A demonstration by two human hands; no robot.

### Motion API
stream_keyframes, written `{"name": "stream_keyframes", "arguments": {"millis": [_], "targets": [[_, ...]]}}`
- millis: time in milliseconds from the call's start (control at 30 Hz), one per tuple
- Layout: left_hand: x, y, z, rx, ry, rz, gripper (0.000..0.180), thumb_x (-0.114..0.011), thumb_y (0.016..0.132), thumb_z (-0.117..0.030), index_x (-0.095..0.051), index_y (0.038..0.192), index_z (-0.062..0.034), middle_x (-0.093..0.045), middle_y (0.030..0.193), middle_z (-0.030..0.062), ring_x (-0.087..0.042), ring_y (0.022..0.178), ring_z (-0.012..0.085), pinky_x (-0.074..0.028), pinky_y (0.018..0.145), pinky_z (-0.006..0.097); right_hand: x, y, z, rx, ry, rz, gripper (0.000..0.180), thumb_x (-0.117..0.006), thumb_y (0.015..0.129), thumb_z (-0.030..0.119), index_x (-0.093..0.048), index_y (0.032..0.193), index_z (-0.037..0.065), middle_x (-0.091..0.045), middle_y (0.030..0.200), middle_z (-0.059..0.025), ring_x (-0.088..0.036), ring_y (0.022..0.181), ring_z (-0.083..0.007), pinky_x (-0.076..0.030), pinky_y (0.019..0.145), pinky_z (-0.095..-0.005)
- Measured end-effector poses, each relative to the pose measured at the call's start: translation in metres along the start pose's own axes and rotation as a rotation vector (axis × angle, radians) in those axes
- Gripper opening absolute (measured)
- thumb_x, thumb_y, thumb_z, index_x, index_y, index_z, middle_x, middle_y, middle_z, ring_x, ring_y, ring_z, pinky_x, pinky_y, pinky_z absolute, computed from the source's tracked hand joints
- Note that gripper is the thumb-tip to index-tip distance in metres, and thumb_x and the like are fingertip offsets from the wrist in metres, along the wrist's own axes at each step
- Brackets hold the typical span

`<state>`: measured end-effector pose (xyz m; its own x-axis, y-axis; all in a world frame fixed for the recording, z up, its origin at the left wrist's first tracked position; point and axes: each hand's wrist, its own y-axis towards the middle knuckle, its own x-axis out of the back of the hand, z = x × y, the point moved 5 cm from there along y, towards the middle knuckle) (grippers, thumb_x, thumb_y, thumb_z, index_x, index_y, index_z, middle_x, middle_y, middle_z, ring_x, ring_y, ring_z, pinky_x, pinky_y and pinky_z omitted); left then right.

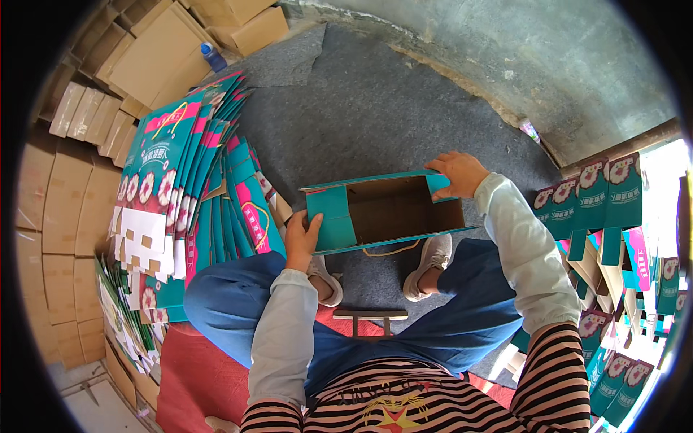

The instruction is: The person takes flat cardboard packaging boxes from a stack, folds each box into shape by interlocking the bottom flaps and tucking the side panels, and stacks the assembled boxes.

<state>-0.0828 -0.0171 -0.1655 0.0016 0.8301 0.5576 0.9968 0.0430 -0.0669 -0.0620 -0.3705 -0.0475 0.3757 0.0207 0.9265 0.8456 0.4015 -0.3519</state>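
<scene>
From the head camera we look straight down past our knees, and the teal carton [382,209] sits just above centre, held on its side with its brown inside open toward us, so we can see in while shaping it. At nine o'clock of the carton our left hand [302,242] closes its grip on the teal end flap, thumb on the flap's face, fingers tucked behind, pressing it to the carton's end. At two o'clock our right hand [459,173] is clamped over the far top corner, fingers curled on the small flap there, steadying the shell. Off at nine to ten o'clock a fanned stack of flat cartons [188,166] leans within reach. At three o'clock, finished boxes [599,191] stand in rows. Grey floor [375,101] stretches toward twelve.
</scene>
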Motion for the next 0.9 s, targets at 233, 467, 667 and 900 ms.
{"name": "stream_keyframes", "arguments": {"millis": [233,467,667,900], "targets": [[0.005,-0.002,0.003,-0.063,-0.110,0.052,0.044,-0.070,0.076,-0.033,-0.059,0.098,0.0037,-0.057,0.077,0.0084,-0.053,0.070,0.0176,-0.042,0.061,0.032,0.003,0.001,0.010,0.009,0.043,-0.003,0.075,-0.074,0.066,0.043,-0.045,0.128,0.013,-0.056,0.116,-0.0111,-0.052,0.110,-0.0312,-0.043,0.090,-0.0415],[0.007,0.001,-0.034,0.033,0.303,0.121,0.044,-0.070,0.074,-0.039,-0.056,0.084,0.0016,-0.057,0.075,0.0148,-0.056,0.070,0.0278,-0.043,0.061,0.037,-0.020,0.009,0.020,0.055,-0.046,0.027,0.078,-0.075,0.066,0.041,-0.041,0.130,0.012,-0.056,0.112,-0.0109,-0.053,0.105,-0.0309,-0.046,0.085,-0.0409],[0.002,0.000,-0.019,-0.036,0.266,-0.013,0.048,-0.066,0.076,-0.046,-0.053,0.083,0.0001,-0.059,0.081,0.0195,-0.058,0.079,0.0377,-0.044,0.065,0.044,-0.034,0.011,0.034,0.005,-0.075,0.058,0.091,-0.069,0.067,0.054,-0.032,0.137,0.008,-0.046,0.124,-0.0153,-0.045,0.113,-0.0332,-0.042,0.091,-0.0425],[0.003,-0.003,-0.021,0.024,0.273,0.076,0.052,-0.063,0.076,-0.049,-0.053,0.085,0.0013,-0.061,0.084,0.0215,-0.059,0.082,0.0379,-0.044,0.067,0.044,-0.032,0.016,0.030,-0.035,0.300,0.235,0.104,-0.044,0.072,0.077,-0.022,0.141,0.003,-0.024,0.143,-0.0233,-0.021,0.134,-0.0381,-0.023,0.107,-0.0495]]}}
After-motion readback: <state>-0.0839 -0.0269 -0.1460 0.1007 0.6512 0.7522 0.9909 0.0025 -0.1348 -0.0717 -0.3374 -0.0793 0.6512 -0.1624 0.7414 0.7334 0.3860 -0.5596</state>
